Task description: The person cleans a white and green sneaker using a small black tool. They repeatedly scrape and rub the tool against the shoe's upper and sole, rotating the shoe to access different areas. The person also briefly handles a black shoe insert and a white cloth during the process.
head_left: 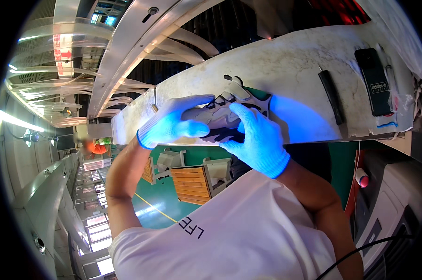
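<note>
Worn white bench, gloved left hand, right hand, both gripping shoe.

1. A shoe lies on the table, frame centre, between the left hand and right hand.
2. A flat case lies on the table at upper right, a slim tool just left of it.

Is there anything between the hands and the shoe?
No. Both gloved hands are already on the shoe: the left hand grips one end and the right hand wraps the other. Nothing sits between.
</note>
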Demonstrator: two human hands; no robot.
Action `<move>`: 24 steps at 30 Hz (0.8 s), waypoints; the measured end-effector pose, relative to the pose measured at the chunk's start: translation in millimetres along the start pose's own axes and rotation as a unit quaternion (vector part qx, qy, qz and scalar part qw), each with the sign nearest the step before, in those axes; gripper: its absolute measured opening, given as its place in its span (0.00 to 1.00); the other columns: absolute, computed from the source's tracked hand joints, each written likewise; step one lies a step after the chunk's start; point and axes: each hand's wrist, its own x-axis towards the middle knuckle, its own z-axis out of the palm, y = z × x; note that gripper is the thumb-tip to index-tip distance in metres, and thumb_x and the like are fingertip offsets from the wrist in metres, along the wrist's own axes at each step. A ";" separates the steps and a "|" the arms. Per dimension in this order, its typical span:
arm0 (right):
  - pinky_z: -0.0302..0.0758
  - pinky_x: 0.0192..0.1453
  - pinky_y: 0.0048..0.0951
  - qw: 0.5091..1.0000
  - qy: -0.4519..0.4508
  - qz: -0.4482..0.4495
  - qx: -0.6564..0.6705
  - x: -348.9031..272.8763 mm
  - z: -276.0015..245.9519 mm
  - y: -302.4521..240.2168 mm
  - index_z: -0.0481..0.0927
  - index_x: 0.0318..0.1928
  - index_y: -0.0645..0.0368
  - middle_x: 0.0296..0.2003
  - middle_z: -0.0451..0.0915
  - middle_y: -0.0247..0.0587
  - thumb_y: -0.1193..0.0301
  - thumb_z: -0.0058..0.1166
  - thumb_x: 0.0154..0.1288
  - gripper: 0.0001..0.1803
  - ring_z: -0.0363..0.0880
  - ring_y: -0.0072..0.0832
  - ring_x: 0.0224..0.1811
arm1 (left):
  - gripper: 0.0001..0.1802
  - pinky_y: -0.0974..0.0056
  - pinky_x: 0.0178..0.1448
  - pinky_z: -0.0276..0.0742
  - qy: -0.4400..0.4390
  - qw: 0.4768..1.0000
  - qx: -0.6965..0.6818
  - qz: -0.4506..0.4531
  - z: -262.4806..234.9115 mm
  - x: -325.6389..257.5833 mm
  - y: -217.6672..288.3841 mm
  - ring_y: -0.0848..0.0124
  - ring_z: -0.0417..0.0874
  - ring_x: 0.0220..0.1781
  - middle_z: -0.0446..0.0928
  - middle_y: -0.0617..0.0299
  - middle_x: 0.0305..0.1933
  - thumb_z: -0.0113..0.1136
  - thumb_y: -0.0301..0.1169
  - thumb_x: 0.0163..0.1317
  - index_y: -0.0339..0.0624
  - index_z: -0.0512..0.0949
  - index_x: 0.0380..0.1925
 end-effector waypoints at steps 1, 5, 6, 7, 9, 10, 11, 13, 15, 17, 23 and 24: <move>0.88 0.44 0.46 1.000 0.008 -0.011 -0.007 1.0 2.4 -0.7 0.73 0.73 0.55 0.50 0.85 0.48 0.53 0.85 0.58 0.48 0.91 0.47 0.45 | 0.54 0.55 0.76 0.79 -0.013 0.999 0.010 -0.039 0.3 3.2 2.1 0.58 0.86 0.71 0.86 0.42 0.69 0.82 0.59 0.61 0.29 0.77 0.76; 0.88 0.46 0.47 0.998 -0.031 0.021 -0.053 4.7 6.7 -7.4 0.74 0.71 0.55 0.52 0.85 0.50 0.54 0.84 0.58 0.46 0.91 0.48 0.48 | 0.47 0.58 0.58 0.84 -0.071 0.983 0.116 -0.126 9.7 28.7 19.1 0.62 0.92 0.49 0.92 0.46 0.49 0.81 0.62 0.57 0.31 0.86 0.63; 0.88 0.46 0.47 0.997 -0.036 0.019 -0.059 5.6 7.8 -9.4 0.74 0.71 0.55 0.52 0.85 0.51 0.54 0.84 0.58 0.46 0.91 0.49 0.49 | 0.44 0.58 0.55 0.84 -0.084 0.973 0.159 -0.147 8.6 30.1 21.4 0.62 0.92 0.45 0.92 0.47 0.46 0.82 0.61 0.57 0.32 0.88 0.59; 0.89 0.47 0.47 0.997 -0.041 0.017 -0.064 5.4 8.9 -11.2 0.74 0.71 0.55 0.52 0.85 0.51 0.54 0.84 0.59 0.45 0.91 0.49 0.50 | 0.39 0.59 0.49 0.83 -0.048 0.982 0.154 -0.100 8.6 31.1 1.1 0.61 0.90 0.38 0.91 0.50 0.39 0.81 0.59 0.56 0.33 0.90 0.52; 0.89 0.49 0.48 0.999 -0.029 0.006 -0.036 3.9 13.0 -8.1 0.75 0.71 0.55 0.53 0.86 0.51 0.55 0.85 0.58 0.46 0.91 0.49 0.51 | 0.35 0.60 0.47 0.82 -0.032 0.976 0.164 -0.136 9.9 31.2 4.1 0.66 0.88 0.38 0.90 0.52 0.38 0.80 0.57 0.59 0.33 0.92 0.48; 0.89 0.50 0.48 1.000 -0.024 -0.001 -0.020 2.5 12.8 -8.2 0.75 0.71 0.55 0.53 0.86 0.51 0.55 0.85 0.57 0.46 0.91 0.50 0.51 | 0.32 0.63 0.46 0.81 -0.021 0.970 0.176 -0.165 12.4 26.9 11.0 0.69 0.86 0.38 0.89 0.54 0.37 0.80 0.54 0.62 0.34 0.92 0.48; 0.89 0.50 0.47 0.999 -0.027 0.010 -0.025 2.8 6.7 -10.1 0.75 0.72 0.56 0.53 0.86 0.50 0.57 0.87 0.55 0.48 0.92 0.48 0.50 | 0.30 0.63 0.46 0.81 -0.003 0.977 0.159 -0.144 15.4 20.7 26.1 0.71 0.86 0.38 0.90 0.53 0.37 0.78 0.53 0.66 0.33 0.93 0.49; 0.89 0.50 0.45 0.999 -0.009 0.023 0.036 -6.0 -1.3 -19.7 0.76 0.72 0.56 0.51 0.87 0.48 0.58 0.88 0.54 0.49 0.92 0.44 0.48 | 0.32 0.61 0.51 0.84 0.026 0.986 0.142 -0.087 10.5 -0.8 39.6 0.67 0.90 0.43 0.92 0.49 0.42 0.77 0.55 0.68 0.32 0.93 0.52; 0.88 0.48 0.41 0.986 0.017 0.073 0.149 -19.9 -4.2 -23.5 0.78 0.72 0.57 0.48 0.87 0.45 0.60 0.90 0.52 0.49 0.90 0.37 0.44 | 0.33 0.62 0.61 0.87 0.036 0.998 0.050 -0.027 5.4 -29.7 39.6 0.65 0.94 0.52 0.93 0.47 0.52 0.80 0.48 0.67 0.34 0.89 0.63; 0.87 0.46 0.40 0.972 0.002 0.126 0.197 -32.9 0.3 -17.2 0.77 0.73 0.57 0.45 0.86 0.45 0.60 0.90 0.52 0.49 0.88 0.36 0.41 | 0.39 0.60 0.64 0.88 0.075 0.994 0.046 0.070 19.5 -56.1 39.5 0.63 0.94 0.56 0.92 0.49 0.56 0.90 0.42 0.56 0.34 0.87 0.64; 0.87 0.50 0.41 0.999 0.028 -0.009 0.040 -59.8 8.8 -13.8 0.76 0.74 0.57 0.49 0.84 0.45 0.67 0.89 0.53 0.49 0.87 0.39 0.45 | 0.41 0.58 0.69 0.86 0.148 0.974 0.100 0.139 48.2 -65.0 -17.6 0.61 0.92 0.63 0.89 0.51 0.61 0.95 0.41 0.45 0.35 0.88 0.59; 0.87 0.50 0.41 0.999 0.024 -0.015 0.018 -62.4 7.7 -11.9 0.76 0.74 0.57 0.50 0.84 0.44 0.67 0.89 0.53 0.49 0.87 0.39 0.46 | 0.41 0.57 0.70 0.86 0.154 0.973 0.092 0.144 49.9 -65.0 -22.0 0.60 0.92 0.64 0.89 0.51 0.62 0.96 0.40 0.44 0.36 0.88 0.59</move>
